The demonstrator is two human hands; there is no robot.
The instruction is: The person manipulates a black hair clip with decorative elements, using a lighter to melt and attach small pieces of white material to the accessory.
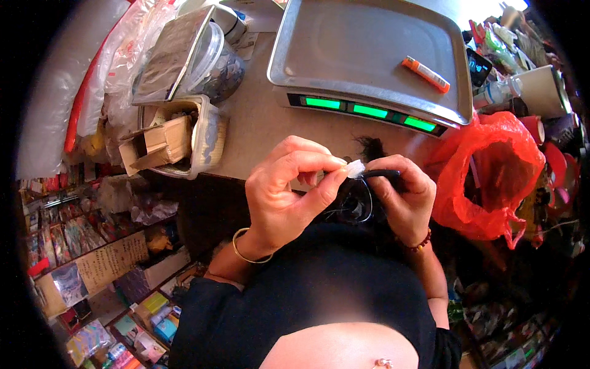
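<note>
L hand (287,184) pinches crumpled whitish wad (355,169); R hand (407,192) grips black tube-like piece (382,173); the 2 meet btwn hands, prob. for fine control; beyond, digital scale (370,112) w/ orange tube (426,74) on tray (356,46); to R, red plastic bag (453,209), mouth open, prob. for easy access

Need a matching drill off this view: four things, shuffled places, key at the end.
1. orange tube
2. red plastic bag
3. brown cardboard
4. small white piece

A. in the open tub
B. between the fingertips of the left hand
C. on the scale tray
D. just right of the right hand

Pairs: 1-C, 2-D, 3-A, 4-B
</note>
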